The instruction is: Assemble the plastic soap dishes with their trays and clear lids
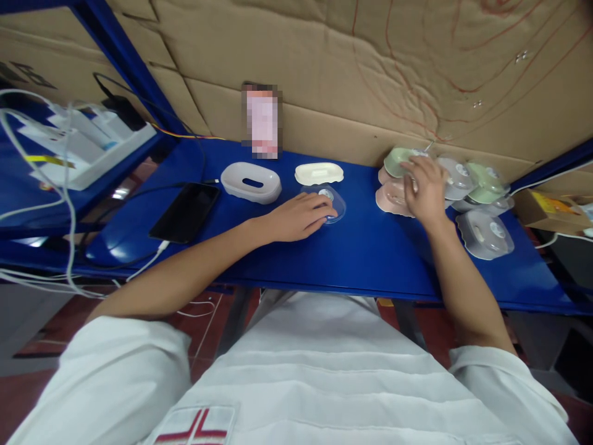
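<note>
My left hand (303,216) lies over a clear plastic lid (340,207) with a round label, fingers close together on it. Just behind the lid stands a cream soap-dish tray (319,173). To the left is a pale grey oval soap-dish base (251,184) with a slot in its floor. At the right, my right hand (427,188) closes its thumb and fingers on a light green soap dish (397,162), which sits on top of pink ones. A pink soap dish (393,196) is partly hidden by this hand.
Several lidded soap dishes (486,235) in grey and green stand at the right. A black phone (185,212) with cables lies on the blue table (370,262) at left. A blurred-out phone (264,120) leans on the cardboard behind. A power strip (92,148) sits far left.
</note>
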Available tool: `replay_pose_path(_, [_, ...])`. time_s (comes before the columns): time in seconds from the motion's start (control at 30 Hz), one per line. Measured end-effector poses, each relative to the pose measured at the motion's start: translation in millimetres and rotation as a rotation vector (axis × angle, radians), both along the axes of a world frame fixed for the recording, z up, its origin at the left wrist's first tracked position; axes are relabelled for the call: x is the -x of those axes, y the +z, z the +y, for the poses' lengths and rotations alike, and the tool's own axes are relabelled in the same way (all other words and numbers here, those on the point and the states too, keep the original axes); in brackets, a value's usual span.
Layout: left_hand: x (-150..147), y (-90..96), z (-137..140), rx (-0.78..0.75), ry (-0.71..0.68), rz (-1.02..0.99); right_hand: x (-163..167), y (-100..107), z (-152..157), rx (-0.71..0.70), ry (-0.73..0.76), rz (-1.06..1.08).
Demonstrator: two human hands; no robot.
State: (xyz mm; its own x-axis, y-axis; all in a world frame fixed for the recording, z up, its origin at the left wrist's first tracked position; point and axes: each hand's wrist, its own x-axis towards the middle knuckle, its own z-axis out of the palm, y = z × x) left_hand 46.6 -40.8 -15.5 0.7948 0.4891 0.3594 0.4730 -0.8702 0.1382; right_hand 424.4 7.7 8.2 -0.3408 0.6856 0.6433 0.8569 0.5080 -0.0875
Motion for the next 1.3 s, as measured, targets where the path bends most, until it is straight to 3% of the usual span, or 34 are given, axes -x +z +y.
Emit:
replay_pose_path(0.2, [11, -3.2, 9, -0.001, 0.316, -0.050, 76, -16, -47, 0.305, 0.377, -0.200])
replay_pose_path(0.33, [15, -6.3, 15, -0.005, 0.372, 0.014, 96, -25, -60, 0.413, 0.504, -0.261])
replay_pose_path(0.67, [15, -9.1, 19, 0.008, 0.480, 0.048, 68, -27, -40, 0.383, 0.242, -0.164])
replay_pose_path(0.8, [16, -1.4, 15, 0.034, 0.493, 0.101, 68, -30, -39, 0.349, 0.117, -0.201])
replay_pose_path(0.9, [22, 9.8, 9, -0.044, 0.530, 0.100, 71, -32, -40, 0.308, 0.119, -0.228])
replay_pose_path(0.97, [31, 16.2, 7, -0.080, 0.654, 0.115, 72, -34, -40, 0.295, 0.158, -0.227])
replay_pose_path(1.07, [45, 20.6, 8, 0.018, 0.817, 0.228, 74, -38, -38, 0.316, 0.206, -0.215])
replay_pose_path(1.2, [51, 21.2, 15, 0.064, 0.803, 0.257, 73, -43, -35, 0.340, 0.223, -0.201])
replay_pose_path(1.3, [43, 22.6, 21, 0.057, 0.790, 0.084, 72, -44, -33, 0.336, 0.225, -0.199])
